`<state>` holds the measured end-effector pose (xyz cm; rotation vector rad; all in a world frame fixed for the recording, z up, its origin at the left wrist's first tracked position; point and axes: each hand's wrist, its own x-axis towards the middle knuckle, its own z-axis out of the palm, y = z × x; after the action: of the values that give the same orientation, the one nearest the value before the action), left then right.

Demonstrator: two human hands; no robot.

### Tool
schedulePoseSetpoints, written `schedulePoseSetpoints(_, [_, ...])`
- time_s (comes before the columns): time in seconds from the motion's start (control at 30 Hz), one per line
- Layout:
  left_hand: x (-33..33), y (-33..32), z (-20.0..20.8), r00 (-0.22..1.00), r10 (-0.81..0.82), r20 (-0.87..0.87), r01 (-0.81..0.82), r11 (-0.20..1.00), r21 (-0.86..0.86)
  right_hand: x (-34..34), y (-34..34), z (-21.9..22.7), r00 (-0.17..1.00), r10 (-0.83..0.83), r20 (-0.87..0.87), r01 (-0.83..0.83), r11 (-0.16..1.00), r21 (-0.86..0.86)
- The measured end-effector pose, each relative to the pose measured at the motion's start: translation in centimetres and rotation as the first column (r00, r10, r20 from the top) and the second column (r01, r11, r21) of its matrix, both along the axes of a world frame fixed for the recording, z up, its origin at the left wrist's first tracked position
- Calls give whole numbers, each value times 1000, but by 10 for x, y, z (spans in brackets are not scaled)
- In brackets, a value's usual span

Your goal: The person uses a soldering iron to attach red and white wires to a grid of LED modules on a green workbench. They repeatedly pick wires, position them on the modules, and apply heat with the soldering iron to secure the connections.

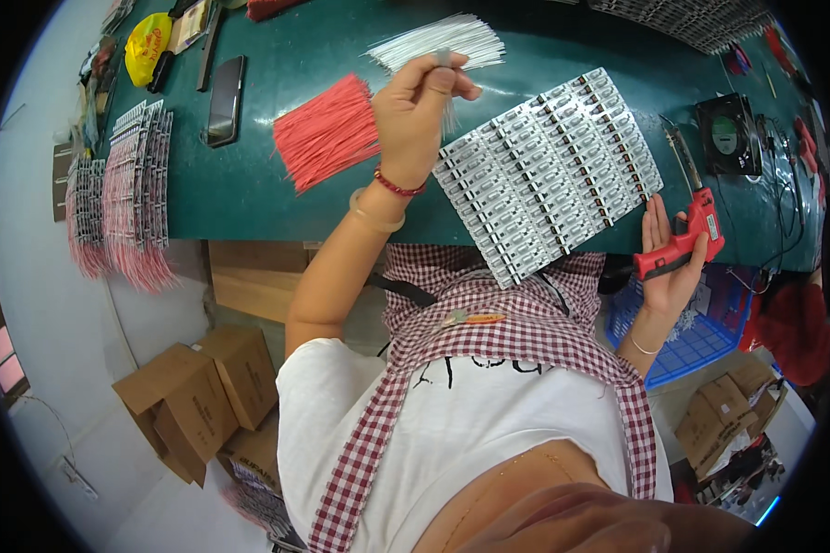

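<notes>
My left hand [415, 115] is raised over the table, its fingers pinched around a small bunch of thin white wires. Strands hang below the fingers, and a greyish end sticks up between them. Just beyond lies a loose pile of white wires [466, 41], and a pile of red wires [327, 129] is to the left. A panel of small circuit boards [549, 175] lies tilted at the table's near edge. My right hand [670, 263] holds a red trigger-style soldering gun [704, 226] by its handle, with fingers stretched toward the panel's right corner. The gun's tip points away from me.
A black phone [226, 101] and a yellow bag [148, 48] are at the left. Wired board panels [138, 184] hang over the left edge. A black boxy device [729, 134] with cables stands right. Below are a blue basket [687, 355] and cardboard boxes [180, 396].
</notes>
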<state>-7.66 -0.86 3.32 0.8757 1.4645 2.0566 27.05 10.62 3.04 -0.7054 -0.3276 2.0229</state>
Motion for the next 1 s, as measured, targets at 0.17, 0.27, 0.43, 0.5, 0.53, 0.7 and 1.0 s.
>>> schedulePoseSetpoints(0.17, [-3, -50, 30, 998, 63, -30, -65, 997, -37, 3, 6, 3, 999, 25, -42, -26, 999, -23])
schedulePoseSetpoints(0.27, [-5, -90, 35, 999, -5, -45, -6, 972, -233, 2, 14, 2, 999, 34, -32, -34, 999, -6])
schedulePoseSetpoints(0.43, [19, -122, 22, 880, -214, -424, -34, 862, -506, -1, 33, 2, 998, 66, 14, -67, 998, 12])
schedulePoseSetpoints(0.5, [29, -130, 17, 750, -254, -610, -162, 825, -542, -6, 25, 11, 993, 52, 103, -58, 997, 59])
schedulePoseSetpoints(0.53, [29, -132, 12, 675, -281, -682, -209, 814, -542, -12, 18, 22, 987, 30, 160, -46, 995, 92])
schedulePoseSetpoints(0.7, [19, -130, -24, 376, -253, -892, -298, 878, -374, -46, -41, 36, 895, 301, 329, -410, 847, 339])
schedulePoseSetpoints(1.0, [6, -114, -44, 342, -216, -914, -316, 890, -329, -95, -109, 27, 425, 318, 847, -725, 680, 108])
